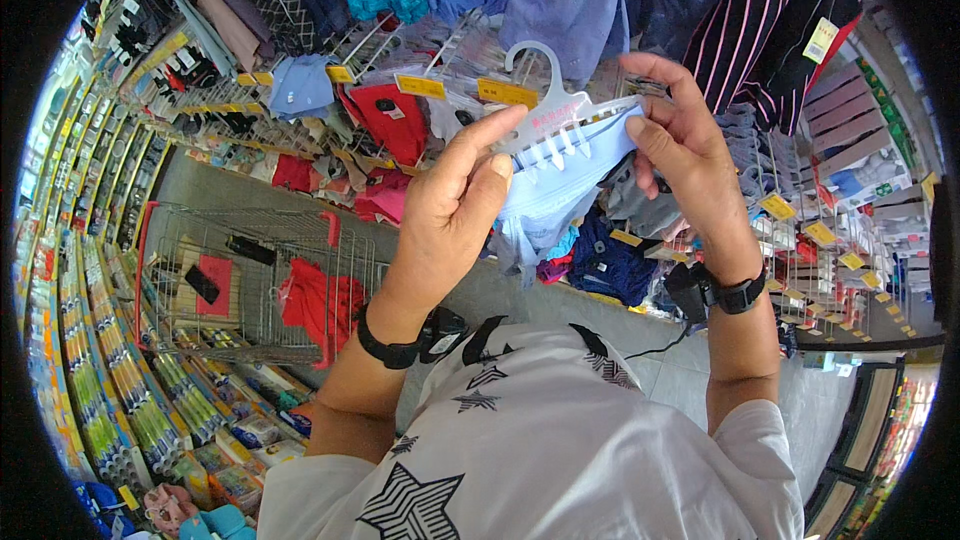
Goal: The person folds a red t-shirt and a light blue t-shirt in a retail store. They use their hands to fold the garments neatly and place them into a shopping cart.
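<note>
A light blue garment, apparently underwear, (555, 184) hangs on a translucent plastic hanger (541, 116) between my hands. The hanger's hook points up, and pink writing marks its plate. With thumb and fingers, my right hand (679, 139) pinches the garment's waistband at its right end. My left hand (461, 202) is at the left end, its thumb and index finger around the edge of hanger and garment; its other fingers are curled out of sight. Both wrists wear black bands.
Racks of hanging clothes stand ahead, with yellow price tags (508, 92) along the rods. A wire shopping cart (251, 225) on the left holds a red garment (319, 300) and a black phone-like object (202, 283). Shelves of packaged goods (112, 360) line the lower left.
</note>
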`<state>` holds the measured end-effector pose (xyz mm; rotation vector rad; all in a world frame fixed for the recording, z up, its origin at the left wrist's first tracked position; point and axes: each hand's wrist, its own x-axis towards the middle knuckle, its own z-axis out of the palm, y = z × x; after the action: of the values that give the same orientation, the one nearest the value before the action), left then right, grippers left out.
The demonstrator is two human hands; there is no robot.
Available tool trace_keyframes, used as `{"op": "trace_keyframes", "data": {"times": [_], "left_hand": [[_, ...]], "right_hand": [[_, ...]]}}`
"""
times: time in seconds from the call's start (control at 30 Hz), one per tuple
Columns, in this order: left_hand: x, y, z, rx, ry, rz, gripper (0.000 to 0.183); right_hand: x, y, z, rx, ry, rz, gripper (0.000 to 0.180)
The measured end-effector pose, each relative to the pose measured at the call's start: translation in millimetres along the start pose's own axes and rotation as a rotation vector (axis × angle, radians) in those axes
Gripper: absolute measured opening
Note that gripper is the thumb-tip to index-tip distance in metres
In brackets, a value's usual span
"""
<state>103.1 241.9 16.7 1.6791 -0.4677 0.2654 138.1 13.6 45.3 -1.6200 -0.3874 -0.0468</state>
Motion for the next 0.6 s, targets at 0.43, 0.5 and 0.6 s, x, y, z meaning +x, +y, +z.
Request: {"op": "trace_keyframes", "data": {"times": [0.43, 0.5, 0.6], "left_hand": [[-1.4, 9.6, -2.4, -0.044, -0.154, -0.043, 0.039], [-3.4, 6.7, -0.7, -0.064, -0.145, -0.056, 0.039], [-1.9, 2.4, -1.2, -0.072, -0.154, -0.033, 0.039]], "right_hand": [[-1.7, -2.2, -13.7, -0.363, -0.243, 0.012, 0.023], [-1.0, -1.1, -15.2, -0.355, -0.256, 0.054, 0.024], [-1.7, 3.6, -17.5, -0.324, -0.250, 0.042, 0.023]]}}
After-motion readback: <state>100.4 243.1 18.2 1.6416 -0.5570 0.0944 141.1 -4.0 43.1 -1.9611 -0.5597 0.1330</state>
